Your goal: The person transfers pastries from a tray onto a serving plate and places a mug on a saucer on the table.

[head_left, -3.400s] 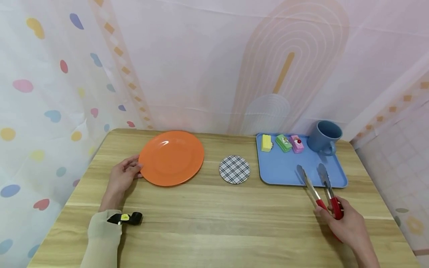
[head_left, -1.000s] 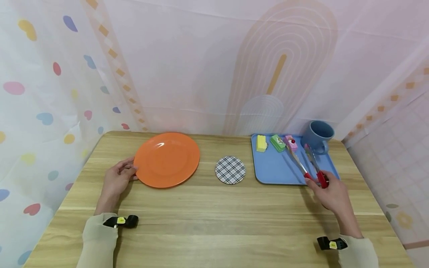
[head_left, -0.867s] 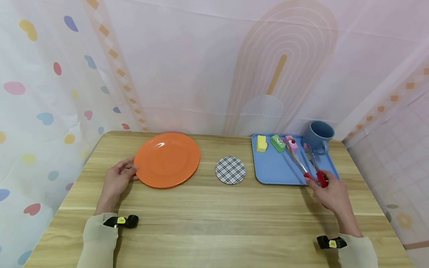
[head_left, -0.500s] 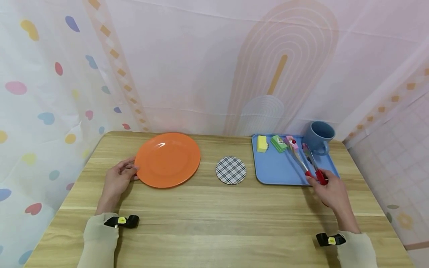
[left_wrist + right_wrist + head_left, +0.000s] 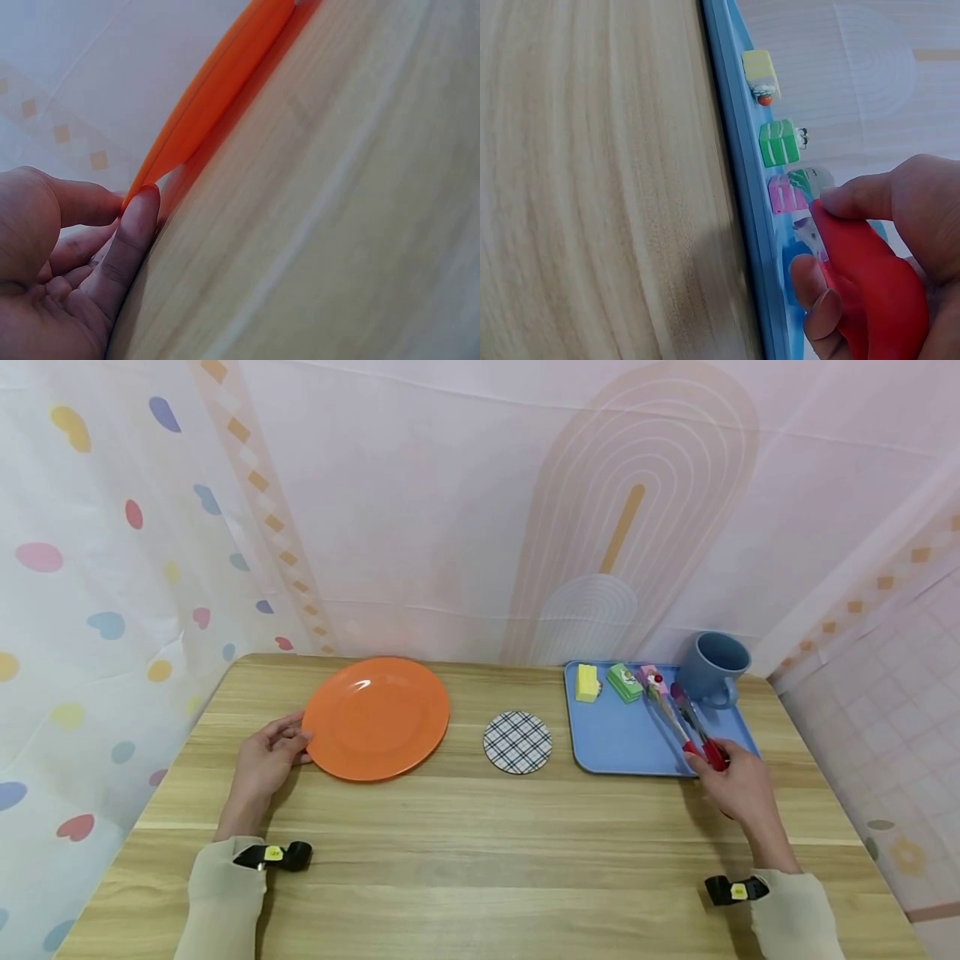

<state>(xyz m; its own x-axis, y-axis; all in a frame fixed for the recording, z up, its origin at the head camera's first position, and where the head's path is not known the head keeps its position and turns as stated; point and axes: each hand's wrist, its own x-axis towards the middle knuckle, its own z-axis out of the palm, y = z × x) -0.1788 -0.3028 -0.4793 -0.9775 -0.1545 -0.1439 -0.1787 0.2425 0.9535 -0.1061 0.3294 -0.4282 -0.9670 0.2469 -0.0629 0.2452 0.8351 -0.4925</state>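
Note:
My left hand [image 5: 264,764] pinches the near-left rim of an orange plate [image 5: 377,718] between thumb and fingers; in the left wrist view that plate edge [image 5: 176,127] slants over the wooden top. Red-handled metal tongs [image 5: 716,755] are gripped in my right hand [image 5: 741,785], reaching over the blue tray [image 5: 630,752]. Their parted tips stand at either side of a pink toy cake slice [image 5: 649,671] topped with a red cherry. Left of it on the tray sit a green cake slice [image 5: 624,683] and a yellow one [image 5: 587,683].
A blue-grey mug [image 5: 708,672] stands at the tray's back right corner, close to the tongs' right tip. Between plate and tray lies a round checked coaster [image 5: 517,742]. A patterned curtain [image 5: 420,527] hangs behind the wooden table [image 5: 450,860].
The tongs have come forward from the tray's front to the pink cake slice, and their tips have drawn closer together. My left hand keeps its hold on the plate.

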